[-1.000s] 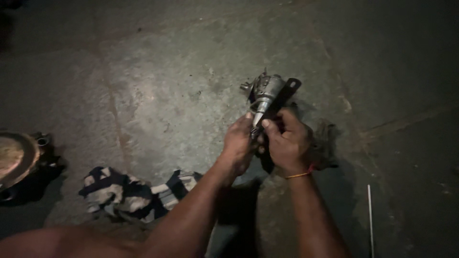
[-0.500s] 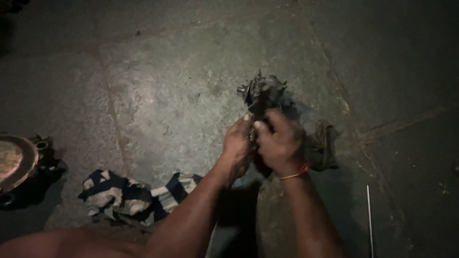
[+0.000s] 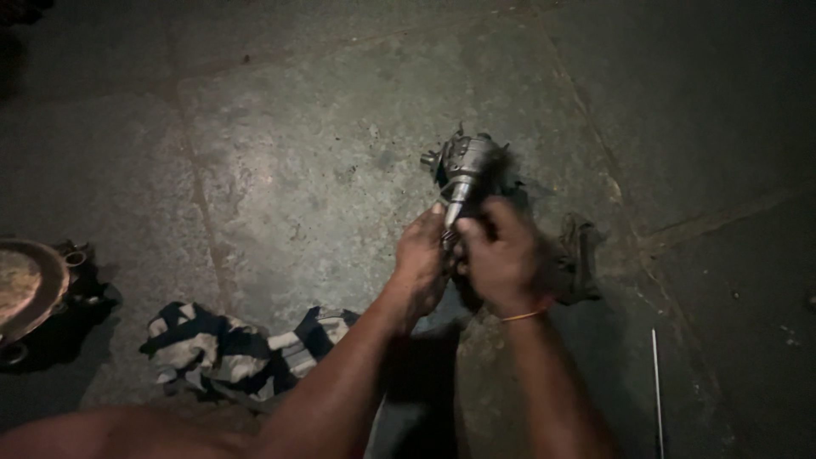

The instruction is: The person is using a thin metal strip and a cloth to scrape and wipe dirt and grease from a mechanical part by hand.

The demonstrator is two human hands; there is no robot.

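Hands meet over a dim stone floor (image 3: 297, 170), and both are closed around the thin lower end of a grey metal part (image 3: 466, 166). That part is up in the air, with its fat round top pointing away from the person. The left hand (image 3: 422, 259) wraps the stem from one side, fingers curled tight. The right hand (image 3: 501, 255), with a thin orange band (image 3: 523, 315) at the wrist, grips just beside it, thumb up against the stem. The two hands touch each other. I think the part could slip, because it looks dirty and maybe greasy, and only the thin end is held. If it fell it would hit the hard floor. Little spikes stick out of the top, and they might poke a finger. A dark rag (image 3: 578, 255) lies on the floor just past the right hand. A striped cloth (image 3: 238, 348) lies near the left arm. A round metal dish (image 3: 25, 289) is cut off at the left edge. A thin rod (image 3: 656, 382) lies on the floor at the right. It is very dark, so I cannot tell what sits under the palms, or how the stem ends.
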